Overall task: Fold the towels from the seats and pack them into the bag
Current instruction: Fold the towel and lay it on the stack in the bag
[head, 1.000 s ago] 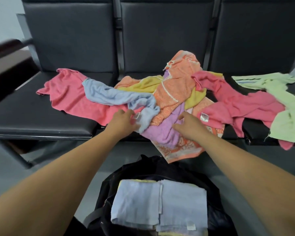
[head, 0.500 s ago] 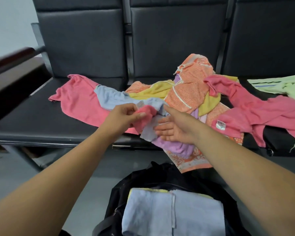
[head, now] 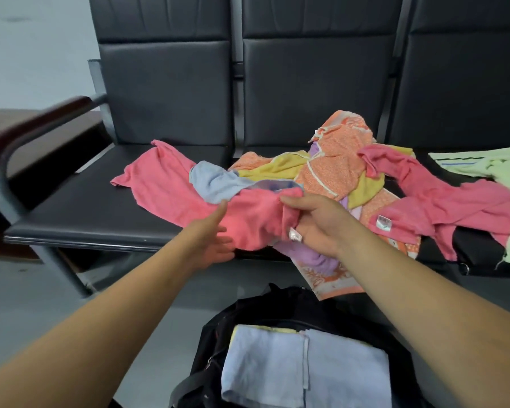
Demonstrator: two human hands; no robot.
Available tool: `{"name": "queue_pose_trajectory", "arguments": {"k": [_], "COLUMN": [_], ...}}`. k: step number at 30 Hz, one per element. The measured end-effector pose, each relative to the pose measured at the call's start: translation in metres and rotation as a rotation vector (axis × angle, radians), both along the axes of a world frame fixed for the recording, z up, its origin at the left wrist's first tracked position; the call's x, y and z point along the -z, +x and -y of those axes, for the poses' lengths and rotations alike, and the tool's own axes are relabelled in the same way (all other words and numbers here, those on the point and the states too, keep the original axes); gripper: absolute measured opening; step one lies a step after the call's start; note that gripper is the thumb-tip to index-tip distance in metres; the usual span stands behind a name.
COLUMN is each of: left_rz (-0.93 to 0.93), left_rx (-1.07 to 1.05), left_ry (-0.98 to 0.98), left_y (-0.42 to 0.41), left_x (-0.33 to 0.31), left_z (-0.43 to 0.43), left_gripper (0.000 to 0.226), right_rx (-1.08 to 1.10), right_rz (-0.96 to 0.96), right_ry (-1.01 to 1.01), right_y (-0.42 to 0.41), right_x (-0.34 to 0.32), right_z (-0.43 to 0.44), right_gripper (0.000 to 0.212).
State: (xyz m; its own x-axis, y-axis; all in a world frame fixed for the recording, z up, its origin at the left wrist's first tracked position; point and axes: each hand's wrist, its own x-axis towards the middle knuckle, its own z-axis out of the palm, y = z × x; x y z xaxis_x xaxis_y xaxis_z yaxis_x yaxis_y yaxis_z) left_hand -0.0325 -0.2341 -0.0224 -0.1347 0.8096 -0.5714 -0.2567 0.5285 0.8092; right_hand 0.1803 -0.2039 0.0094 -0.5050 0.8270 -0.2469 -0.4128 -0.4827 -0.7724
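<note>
Pink terry cloth is front and centre: a pink terry towel (head: 248, 219) sprawls across the left of the black padded seats (head: 86, 210), and its near end is bunched up in the right hand (head: 315, 228). That hand's fingers are curled round a fold of the cloth, and a small white label (head: 295, 234) pokes out beside them. The left hand (head: 212, 240) is flat and spread, fingers straight, thumb up, laid against the towel's near side; it grips nothing. A crumpled light blue towel (head: 215, 184) lies on top of the pink one, just beyond the left thumb.

Behind the right hand there's a heap. An orange patterned towel (head: 336, 160) rises highest, a yellow towel (head: 277, 169) is tangled through it, and a lilac towel (head: 315, 257) hangs over the seat's front edge under the right wrist. Further right, a second pink towel (head: 454, 201) trails across the next seat, and a pale green towel (head: 498, 169) lies at the right edge of view.

Down on the floor, right below the forearms, sits the open black bag (head: 248, 313). In it, folded light blue towels (head: 292, 366) lie flat side by side, with a sliver of yellow peeking out beneath them. At the far left, a dark brown armrest (head: 42, 119) caps the bench's metal frame.
</note>
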Motion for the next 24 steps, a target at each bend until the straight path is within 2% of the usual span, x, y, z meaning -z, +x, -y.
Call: {"name": "queue_pose_trajectory", "arguments": {"k": [2,4,6,9,11,12,14,16,18,20,22,24], "left_rz": [0.262,0.372,0.308,0.074,-0.092,-0.137,-0.13,-0.053,-0.015,0.021,0.075,0.124], "left_rx": [-0.024,-0.099,-0.212,-0.317,-0.298,-0.235,-0.004,0.208,0.295,0.295,0.255,0.189], "left_ry": [-0.086,-0.002,0.08,0.215,0.342,0.406,0.514,0.525,0.486,0.436,0.38,0.296], "left_y": [-0.002,-0.004,-0.006,-0.011,-0.008,-0.002,0.018,0.037,0.053,0.063,0.065,0.062], "left_x": [0.003,0.003,0.0,-0.005,-0.018,-0.029,-0.052,-0.065,-0.067,-0.062,-0.056,-0.053], "left_z": [-0.003,-0.009,-0.017,-0.021,-0.015,-0.007,0.015,0.035,0.049,0.055,0.059,0.063], "left_gripper": [0.083,0.062,0.037,0.037,0.043,0.044,0.047,0.055,0.059,0.058,0.053,0.042], "right_rx": [-0.097,-0.152,-0.177,-0.228,-0.192,-0.147,-0.039,-0.011,-0.085,-0.146,-0.101,-0.008], "right_rz": [-0.066,-0.043,0.122,0.625,0.809,0.827,0.721,0.431,0.237,0.222,0.249,0.235], "right_ry": [0.025,0.052,0.06,0.155,0.163,0.155,0.118,-0.056,-0.181,-0.164,-0.14,-0.108], "right_y": [0.007,0.012,0.019,0.033,0.038,0.039,0.038,0.033,0.026,0.014,0.004,0.003], "right_x": [-0.007,-0.012,-0.012,-0.005,-0.001,-0.001,-0.005,-0.009,-0.014,-0.016,-0.017,-0.018], "right_z": [0.009,0.013,0.016,0.016,0.017,0.017,0.018,0.016,0.019,0.026,0.031,0.03], "right_gripper": [0.046,0.036,0.024,0.012,0.021,0.03,0.045,0.057,0.063,0.042,0.02,0.014]}}
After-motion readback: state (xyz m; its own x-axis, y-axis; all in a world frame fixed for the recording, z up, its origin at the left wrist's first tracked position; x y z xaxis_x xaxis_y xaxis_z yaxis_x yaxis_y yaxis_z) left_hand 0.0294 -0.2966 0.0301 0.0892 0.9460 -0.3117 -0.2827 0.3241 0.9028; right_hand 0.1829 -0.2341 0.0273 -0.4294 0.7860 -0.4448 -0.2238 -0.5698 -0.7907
